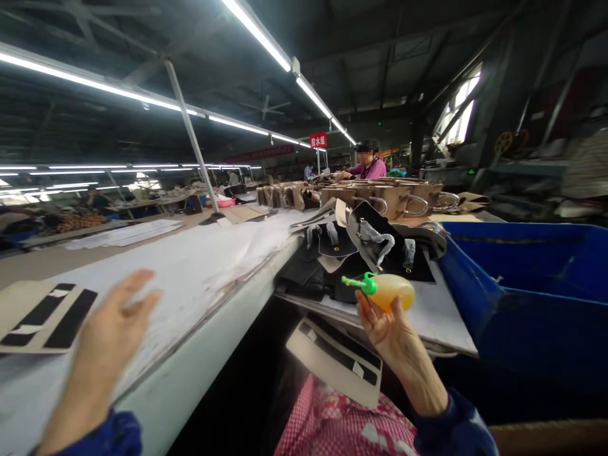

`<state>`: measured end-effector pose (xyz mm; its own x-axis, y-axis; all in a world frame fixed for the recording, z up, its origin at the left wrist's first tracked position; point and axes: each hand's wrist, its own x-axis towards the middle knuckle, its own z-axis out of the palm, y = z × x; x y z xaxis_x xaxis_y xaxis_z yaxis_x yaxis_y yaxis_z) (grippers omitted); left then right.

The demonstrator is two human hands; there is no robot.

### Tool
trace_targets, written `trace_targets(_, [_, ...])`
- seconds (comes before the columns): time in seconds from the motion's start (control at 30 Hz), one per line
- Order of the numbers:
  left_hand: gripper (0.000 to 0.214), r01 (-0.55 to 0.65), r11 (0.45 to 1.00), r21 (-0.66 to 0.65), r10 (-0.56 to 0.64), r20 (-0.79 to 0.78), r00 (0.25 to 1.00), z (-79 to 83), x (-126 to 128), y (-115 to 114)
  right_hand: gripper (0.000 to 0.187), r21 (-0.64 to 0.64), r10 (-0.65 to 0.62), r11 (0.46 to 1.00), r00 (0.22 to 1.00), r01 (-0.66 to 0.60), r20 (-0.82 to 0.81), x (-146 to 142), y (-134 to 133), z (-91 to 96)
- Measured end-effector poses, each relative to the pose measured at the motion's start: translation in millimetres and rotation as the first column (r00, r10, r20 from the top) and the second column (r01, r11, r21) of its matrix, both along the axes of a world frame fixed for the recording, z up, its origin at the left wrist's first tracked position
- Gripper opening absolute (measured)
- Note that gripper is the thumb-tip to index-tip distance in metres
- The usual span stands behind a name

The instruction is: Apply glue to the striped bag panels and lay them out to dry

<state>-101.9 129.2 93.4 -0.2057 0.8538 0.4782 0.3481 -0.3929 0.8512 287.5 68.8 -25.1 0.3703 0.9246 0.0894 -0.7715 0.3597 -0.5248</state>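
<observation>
Workshop bench topped with white sheeting [204, 253], running from lower left toward centre. Left hand [121, 310], lower left: fingers apart, gripping nothing (blurred, even to an onlooker). Right hand [389, 326], right of centre: clasped around a rounded, translucent yellow-orange bottle [395, 292] with a green nozzle [368, 284]. One flat beige panel [50, 320] lies at far left; a second beige panel [327, 364] overlaps red-checked cloth [332, 421] at bottom centre. Both already carry black strips [71, 320]; what remains, I cannot tell.

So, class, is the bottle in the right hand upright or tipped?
Tipped: the bottle lies roughly level in the right hand, its green nozzle pointing left.
</observation>
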Motion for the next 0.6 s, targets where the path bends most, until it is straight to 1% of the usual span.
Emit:
trace_targets(0.03, [0.056, 0.023, 0.999, -0.029, -0.024, -0.025, 0.999, -21.4, 27.8, -3.5, 0.044, -0.014, 0.070, 0.997, 0.998, -0.070, -0.005, -11.6, -1.1, -2.2])
trace_targets(0.07, [0.056, 0.141, 0.987, -0.078, -0.144, -0.045, 0.989, -43.9, 57.6, -9.0, 0.044, -0.028, 0.139, 0.990, 0.990, -0.140, -0.009, -23.2, -2.7, -4.7])
trace_targets(0.1, [0.058, 0.289, 0.948, -0.137, -0.297, -0.043, 0.954, -66.1, 87.3, -16.1, 0.044, -0.044, 0.209, 0.977, 0.978, -0.209, -0.012, -34.6, -4.6, -7.9])
trace_targets(0.13, [0.060, 0.400, 0.901, -0.167, -0.410, -0.026, 0.912, -86.6, 115.1, -24.1, 0.045, -0.061, 0.278, 0.958, 0.960, -0.279, -0.014, -45.4, -6.7, -11.9])
trace_targets(0.17, [0.064, 0.478, 0.863, -0.168, -0.484, 0.004, 0.875, -104.4, 139.4, -32.2, 0.045, -0.076, 0.351, 0.933, 0.936, -0.350, -0.012, -55.5, -8.9, -16.8])
trace_targets(0.2, [0.063, 0.542, 0.821, -0.180, -0.539, 0.068, 0.840, -119.1, 159.2, -39.5, 0.047, -0.092, 0.426, 0.901, 0.905, -0.423, 0.006, -64.9, -11.0, -22.7])
trace_targets(0.23, [0.061, 0.621, 0.760, -0.191, -0.575, 0.249, 0.780, -130.6, 173.9, -45.5, 0.051, -0.112, 0.494, 0.866, 0.869, -0.487, 0.038, -73.6, -12.8, -29.4])
trace_targets(0.27, [0.059, 0.636, 0.749, -0.187, -0.570, 0.307, 0.762, -139.3, 183.7, -49.6, 0.055, -0.138, 0.549, 0.833, 0.832, -0.537, 0.081, -81.4, -14.4, -36.6])
trace_targets(0.3, [0.057, 0.645, 0.743, -0.182, -0.552, 0.379, 0.743, -145.9, 188.8, -51.8, 0.059, -0.168, 0.593, 0.803, 0.795, -0.572, 0.127, -88.4, -15.7, -44.0])
trace_targets(0.33, [0.056, 0.634, 0.753, -0.177, -0.523, 0.423, 0.740, -151.2, 190.1, -52.3, 0.063, -0.202, 0.627, 0.778, 0.760, -0.595, 0.172, -94.2, -16.5, -51.1])
trace_targets(0.4, [0.059, 0.577, 0.795, -0.186, -0.449, 0.459, 0.767, -160.8, 184.5, -50.1, 0.068, -0.281, 0.686, 0.726, 0.684, -0.627, 0.248, -101.4, -16.9, -63.3])
trace_targets(0.43, [0.062, 0.548, 0.812, -0.203, -0.406, 0.477, 0.779, -165.9, 179.1, -48.3, 0.071, -0.323, 0.721, 0.693, 0.633, -0.644, 0.283, -102.0, -16.0, -67.9])
trace_targets(0.5, [0.069, 0.490, 0.835, -0.250, -0.318, 0.508, 0.801, -177.1, 165.7, -45.2, 0.078, -0.422, 0.784, 0.620, 0.491, -0.662, 0.380, -95.3, -11.5, -74.4])
trace_targets(0.53, [0.071, 0.460, 0.845, -0.272, -0.273, 0.520, 0.809, -183.0, 158.3, -43.9, 0.077, -0.473, 0.797, 0.598, 0.416, -0.647, 0.438, -88.1, -7.6, -76.5])
trace_targets(0.57, [0.072, 0.427, 0.855, -0.293, -0.227, 0.529, 0.817, -188.7, 150.7, -42.8, 0.074, -0.518, 0.789, 0.602, 0.352, -0.608, 0.503, -78.8, -2.4, -78.2])
trace_targets(0.6, [0.073, 0.389, 0.867, -0.311, -0.179, 0.534, 0.826, -194.0, 143.0, -41.6, 0.070, -0.554, 0.761, 0.632, 0.302, -0.541, 0.574, -68.3, 4.0, -79.7])
